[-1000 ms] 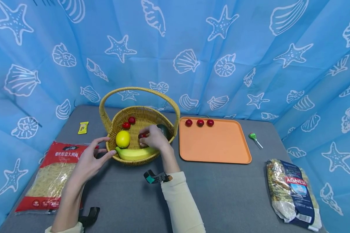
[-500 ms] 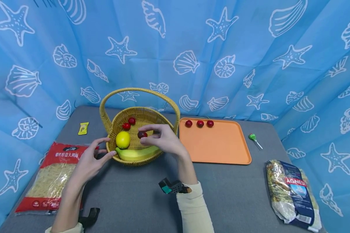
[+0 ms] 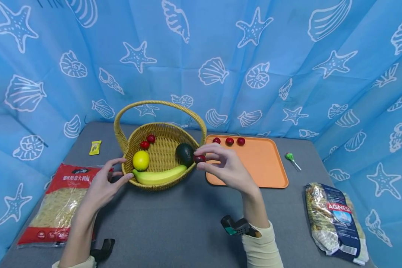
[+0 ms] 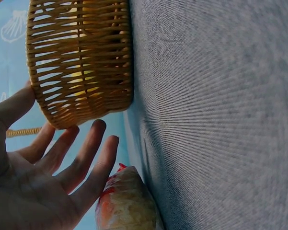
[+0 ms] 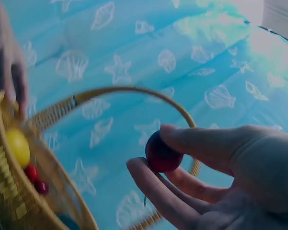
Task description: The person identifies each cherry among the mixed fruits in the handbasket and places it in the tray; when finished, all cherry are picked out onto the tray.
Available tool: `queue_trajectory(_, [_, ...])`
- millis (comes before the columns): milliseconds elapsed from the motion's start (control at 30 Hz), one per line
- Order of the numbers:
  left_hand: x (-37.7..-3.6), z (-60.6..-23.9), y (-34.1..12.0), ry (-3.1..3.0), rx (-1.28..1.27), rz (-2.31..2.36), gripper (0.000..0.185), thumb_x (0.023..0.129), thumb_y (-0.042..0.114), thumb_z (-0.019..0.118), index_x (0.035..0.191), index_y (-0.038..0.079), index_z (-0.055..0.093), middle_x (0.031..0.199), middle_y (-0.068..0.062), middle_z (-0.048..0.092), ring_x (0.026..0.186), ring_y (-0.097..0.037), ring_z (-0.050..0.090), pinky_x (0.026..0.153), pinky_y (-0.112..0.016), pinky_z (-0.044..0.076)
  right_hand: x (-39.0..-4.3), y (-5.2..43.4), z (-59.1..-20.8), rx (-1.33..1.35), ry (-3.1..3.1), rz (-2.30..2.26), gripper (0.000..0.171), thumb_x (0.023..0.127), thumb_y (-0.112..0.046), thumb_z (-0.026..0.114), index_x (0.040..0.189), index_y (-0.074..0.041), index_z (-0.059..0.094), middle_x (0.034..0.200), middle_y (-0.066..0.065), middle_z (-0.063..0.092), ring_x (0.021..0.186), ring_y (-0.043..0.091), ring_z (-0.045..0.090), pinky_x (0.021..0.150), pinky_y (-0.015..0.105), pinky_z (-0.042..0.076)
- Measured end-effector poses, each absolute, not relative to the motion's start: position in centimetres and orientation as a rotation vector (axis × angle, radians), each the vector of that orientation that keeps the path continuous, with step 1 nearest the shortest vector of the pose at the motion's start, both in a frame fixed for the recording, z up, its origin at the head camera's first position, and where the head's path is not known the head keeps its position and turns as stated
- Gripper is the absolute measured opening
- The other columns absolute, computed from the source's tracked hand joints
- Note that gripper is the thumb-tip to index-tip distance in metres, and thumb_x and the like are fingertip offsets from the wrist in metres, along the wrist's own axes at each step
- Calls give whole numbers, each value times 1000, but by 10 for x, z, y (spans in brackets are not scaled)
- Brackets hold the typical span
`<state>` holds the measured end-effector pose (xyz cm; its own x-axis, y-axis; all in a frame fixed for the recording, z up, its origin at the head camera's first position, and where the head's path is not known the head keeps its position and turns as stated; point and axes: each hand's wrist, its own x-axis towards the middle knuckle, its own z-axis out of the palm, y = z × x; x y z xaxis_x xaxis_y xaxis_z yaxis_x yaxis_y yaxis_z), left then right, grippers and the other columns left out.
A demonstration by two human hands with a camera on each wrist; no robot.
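My right hand (image 3: pixel 229 167) pinches a dark red cherry (image 3: pixel 199 158) between thumb and fingers, over the right rim of the wicker basket (image 3: pixel 160 150). In the right wrist view the cherry (image 5: pixel 164 151) shows a thin stem hanging below it. Spread fingers of my left hand (image 3: pixel 104 184) touch the basket's left end; in the left wrist view the thumb and fingertips meet its woven wall (image 4: pixel 81 62). Inside the basket lie a yellow lemon (image 3: pixel 141 160), a banana (image 3: pixel 160 176), a dark avocado (image 3: pixel 185 154) and two cherries (image 3: pixel 147 141).
An orange tray (image 3: pixel 254 169) right of the basket bears three cherries (image 3: pixel 229 141) along its back edge. Farther right are a green lollipop (image 3: pixel 290 158) and an AGNESI pasta bag (image 3: pixel 336 223). A red pasta bag (image 3: pixel 58 203) and a yellow-wrapped candy (image 3: pixel 95 147) lie left.
My right hand has lifted the cherry out of the basket's middle and carried it right, to the tray's near-left side, uncovering the avocado. The left hand has stayed at the basket.
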<state>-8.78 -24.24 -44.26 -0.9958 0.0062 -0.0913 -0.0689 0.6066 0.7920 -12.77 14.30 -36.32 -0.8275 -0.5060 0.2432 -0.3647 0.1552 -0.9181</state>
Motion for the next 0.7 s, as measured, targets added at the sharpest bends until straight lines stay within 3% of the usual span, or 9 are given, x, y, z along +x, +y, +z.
queue_trajectory(133, [-88, -443, -243, 2732, -59, 1359, 72, 105, 46, 70, 163, 12, 42, 170, -30, 40, 135, -50, 62, 113, -72, 48, -133, 168, -372, -794, 2404, -1700, 38, 97, 2, 77, 134, -2, 71, 135, 17, 68, 120, 33, 74, 101, 37, 65])
queue_trajectory(367, [-88, -444, -244, 2731, -61, 1359, 73, 105, 47, 71, 163, 12, 42, 170, -29, 39, 136, -51, 62, 114, -72, 48, -161, 189, -419, -599, 2600, -1421, 41, 94, 3, 79, 134, -1, 71, 133, 21, 67, 122, 42, 75, 104, 55, 62])
queue_trajectory(533, [-88, -444, -244, 2732, -68, 1353, 72, 105, 46, 71, 162, 12, 42, 169, -30, 40, 135, -51, 62, 113, -72, 49, -178, 197, -459, -635, 2692, -1257, 36, 94, 7, 78, 130, 1, 73, 129, 22, 69, 120, 39, 75, 102, 52, 64])
queue_trajectory(700, [-89, -443, -243, 2733, -73, 1349, 73, 105, 48, 71, 162, 12, 42, 169, -29, 41, 135, -50, 63, 113, -71, 49, -184, 198, -475, -655, 2766, -1175, 37, 95, 8, 76, 130, 2, 73, 129, 22, 70, 118, 36, 73, 104, 51, 63])
